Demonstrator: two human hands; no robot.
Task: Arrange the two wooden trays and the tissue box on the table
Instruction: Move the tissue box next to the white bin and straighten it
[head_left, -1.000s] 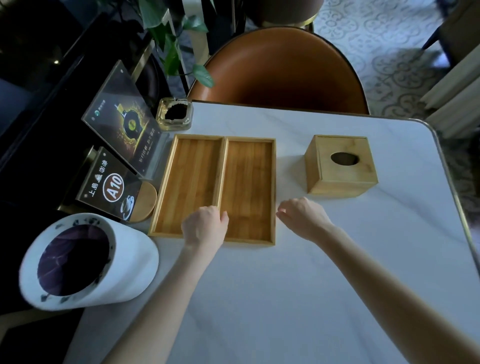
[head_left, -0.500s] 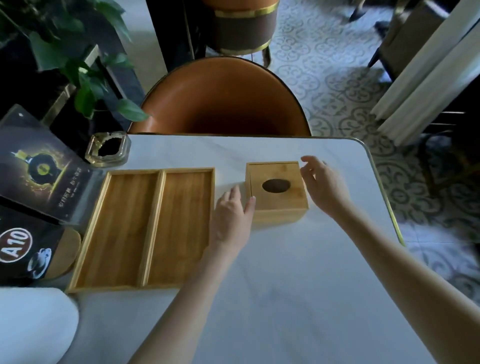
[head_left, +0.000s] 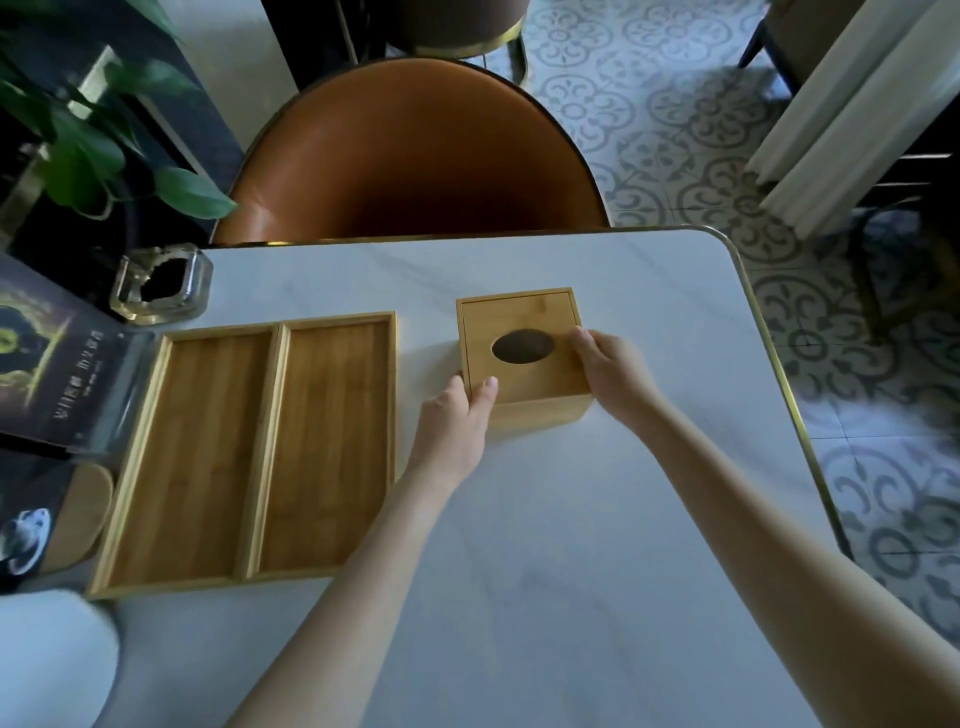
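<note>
Tissue box (head_left: 522, 353) on worktop (head_left: 545, 545), gripped by left hand (head_left: 457, 421) at near-left corner, right hand (head_left: 615, 376) on right edge. Best slid squarely, kept level, toward two wooden trays (head_left: 249, 452) lying side by side, well apart leftward.

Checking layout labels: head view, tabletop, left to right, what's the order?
Glass ashtray → left wooden tray → right wooden tray → left hand → tissue box → right hand → gold table edge.
</note>
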